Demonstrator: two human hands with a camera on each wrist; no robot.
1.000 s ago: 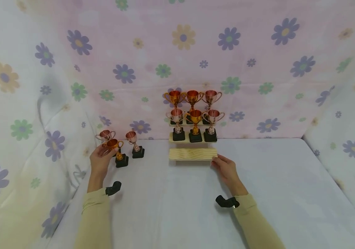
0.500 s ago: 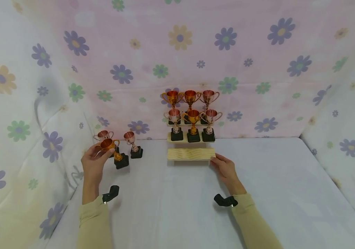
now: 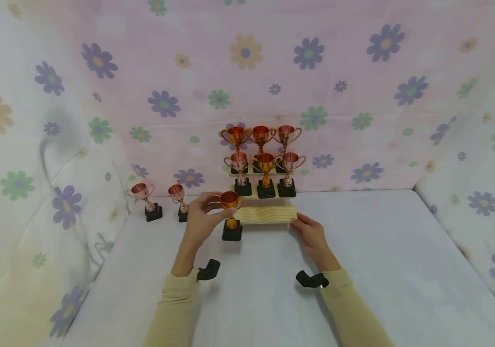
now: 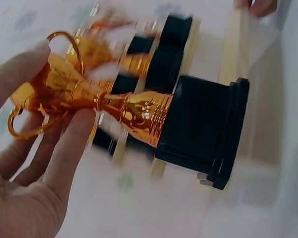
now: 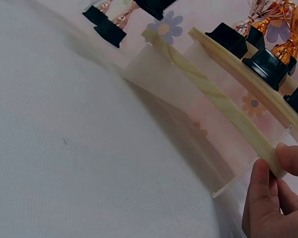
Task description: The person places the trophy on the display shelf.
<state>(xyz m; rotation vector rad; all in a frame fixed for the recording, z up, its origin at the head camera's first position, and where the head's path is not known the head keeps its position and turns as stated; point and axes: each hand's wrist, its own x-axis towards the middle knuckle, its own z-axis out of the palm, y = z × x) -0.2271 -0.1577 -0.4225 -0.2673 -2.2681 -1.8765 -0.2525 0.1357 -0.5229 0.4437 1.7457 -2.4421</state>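
Observation:
My left hand (image 3: pixel 201 219) grips a gold trophy cup (image 4: pixel 139 111) with a black base by its bowl, thumb on one side and fingers on the other. The trophy is upright in front of the left end of the bottom wooden shelf (image 3: pixel 269 214). That shelf belongs to a tiered stand with clear side supports. My right hand (image 3: pixel 314 238) pinches the right end of the bottom shelf between thumb and fingers, as the right wrist view also shows. On the middle tier stand two rose-gold trophies with a gold trophy (image 3: pixel 266 166) between them. Behind, the top tier bears two gold trophies and a rose-gold trophy (image 3: pixel 287 135).
Two rose-gold trophies stand on the white table at the left: one trophy (image 3: pixel 140 191) near the side cloth, another trophy (image 3: pixel 177 193) partly behind my left hand. Flowered cloth (image 3: pixel 195 96) rises along the back and sides of the table (image 3: pixel 256 289).
My left hand has lifted the gold trophy from beside the two rose-gold ones and carried it right, to the stand. My right hand keeps its hold on the shelf end.

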